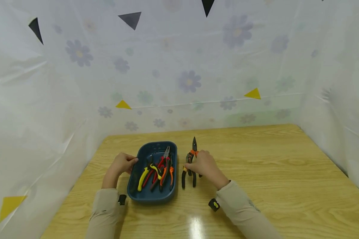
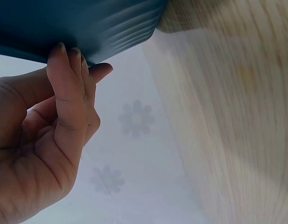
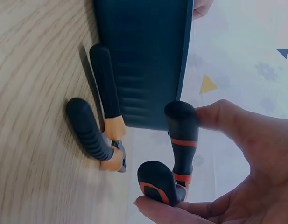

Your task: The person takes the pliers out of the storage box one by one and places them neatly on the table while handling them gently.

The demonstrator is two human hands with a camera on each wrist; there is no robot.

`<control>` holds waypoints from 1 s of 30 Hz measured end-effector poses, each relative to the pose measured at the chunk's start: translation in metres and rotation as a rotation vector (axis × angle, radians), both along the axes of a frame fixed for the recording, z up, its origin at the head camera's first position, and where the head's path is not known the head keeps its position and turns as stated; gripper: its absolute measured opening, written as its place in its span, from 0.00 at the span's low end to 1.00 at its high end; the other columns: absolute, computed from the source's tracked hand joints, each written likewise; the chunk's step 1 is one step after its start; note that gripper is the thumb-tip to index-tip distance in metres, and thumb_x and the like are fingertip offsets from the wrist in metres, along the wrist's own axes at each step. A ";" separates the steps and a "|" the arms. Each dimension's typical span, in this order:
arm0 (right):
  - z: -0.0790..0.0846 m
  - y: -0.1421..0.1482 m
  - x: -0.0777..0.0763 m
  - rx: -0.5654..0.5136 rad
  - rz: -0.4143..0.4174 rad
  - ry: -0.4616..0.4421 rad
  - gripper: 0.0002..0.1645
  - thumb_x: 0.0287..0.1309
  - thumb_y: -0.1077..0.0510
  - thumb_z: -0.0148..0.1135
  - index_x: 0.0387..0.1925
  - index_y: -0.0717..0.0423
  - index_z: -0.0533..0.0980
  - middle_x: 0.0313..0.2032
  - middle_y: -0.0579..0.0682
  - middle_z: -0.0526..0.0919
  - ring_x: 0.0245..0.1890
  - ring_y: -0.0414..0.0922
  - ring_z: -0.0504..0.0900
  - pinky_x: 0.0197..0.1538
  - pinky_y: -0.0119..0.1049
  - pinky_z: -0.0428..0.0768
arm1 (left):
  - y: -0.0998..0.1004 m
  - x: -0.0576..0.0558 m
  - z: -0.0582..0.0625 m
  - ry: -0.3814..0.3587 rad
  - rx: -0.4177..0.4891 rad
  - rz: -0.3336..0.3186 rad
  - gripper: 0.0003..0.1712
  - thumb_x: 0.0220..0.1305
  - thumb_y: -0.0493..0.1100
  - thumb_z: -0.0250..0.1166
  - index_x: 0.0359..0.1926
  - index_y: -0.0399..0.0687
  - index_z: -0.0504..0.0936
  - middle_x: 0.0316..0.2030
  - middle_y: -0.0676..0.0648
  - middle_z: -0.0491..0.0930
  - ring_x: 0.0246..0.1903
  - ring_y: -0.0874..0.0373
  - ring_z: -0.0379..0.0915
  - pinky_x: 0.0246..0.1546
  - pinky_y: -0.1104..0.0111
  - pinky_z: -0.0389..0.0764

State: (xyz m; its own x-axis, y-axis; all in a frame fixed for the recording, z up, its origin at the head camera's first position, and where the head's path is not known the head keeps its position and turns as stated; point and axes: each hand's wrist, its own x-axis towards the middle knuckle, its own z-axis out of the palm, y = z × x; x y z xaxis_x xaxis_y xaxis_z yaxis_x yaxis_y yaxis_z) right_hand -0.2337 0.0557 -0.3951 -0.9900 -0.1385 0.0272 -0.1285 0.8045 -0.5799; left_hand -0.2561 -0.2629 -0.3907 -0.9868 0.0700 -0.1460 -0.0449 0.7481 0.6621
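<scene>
My left hand (image 1: pixel 124 163) pinches the left rim of a dark blue plastic bin (image 1: pixel 148 198), thumb and fingers on either side of the wall in the left wrist view. Inside the bin lie several pliers (image 1: pixel 164 176) with yellow, red and orange handles. To the bin's right, my right hand (image 1: pixel 207 166) grips long-nose pliers (image 1: pixel 194 143) by their black and orange-red handles (image 3: pixel 183 126), which stand spread between thumb and fingers. Beside them, another pair of pliers (image 3: pixel 104 84) with black and light-orange handles rests on the table, close to the bin's wall.
The wood-grain table (image 1: pixel 272 166) extends to the right and in front. A pale flower-print sheet (image 1: pixel 173 59) hangs behind the table, with plain white sheeting (image 1: pixel 332 99) at the sides. Small black devices (image 1: pixel 214 204) sit at both wrists.
</scene>
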 end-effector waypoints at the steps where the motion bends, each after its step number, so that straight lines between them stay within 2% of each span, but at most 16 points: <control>1: -0.001 0.002 0.000 0.010 0.004 -0.001 0.33 0.50 0.45 0.71 0.06 0.52 0.60 0.17 0.48 0.61 0.17 0.44 0.59 0.18 0.32 0.57 | 0.000 0.000 0.000 0.001 0.001 -0.001 0.20 0.71 0.39 0.56 0.54 0.24 0.76 0.29 0.39 0.80 0.23 0.57 0.78 0.27 0.63 0.85; 9: -0.006 0.011 -0.001 0.083 0.024 -0.023 0.33 0.49 0.46 0.73 0.05 0.52 0.62 0.12 0.45 0.59 0.16 0.42 0.60 0.19 0.31 0.57 | 0.000 0.001 0.001 0.010 -0.011 -0.017 0.19 0.71 0.38 0.56 0.53 0.23 0.77 0.27 0.41 0.80 0.22 0.57 0.77 0.26 0.63 0.85; 16: -0.012 0.016 -0.001 0.092 0.037 -0.051 0.35 0.50 0.48 0.73 0.02 0.49 0.61 0.05 0.39 0.50 0.09 0.37 0.52 0.15 0.28 0.52 | 0.001 0.000 0.003 0.013 -0.024 -0.019 0.20 0.71 0.38 0.56 0.54 0.23 0.77 0.29 0.40 0.80 0.22 0.57 0.78 0.26 0.63 0.84; 30: -0.017 0.019 0.002 0.121 0.039 -0.103 0.32 0.49 0.51 0.73 0.04 0.49 0.61 0.06 0.39 0.51 0.09 0.36 0.52 0.15 0.28 0.54 | 0.002 0.000 0.003 0.004 -0.012 -0.013 0.20 0.71 0.38 0.56 0.54 0.23 0.77 0.27 0.39 0.79 0.23 0.57 0.77 0.26 0.63 0.84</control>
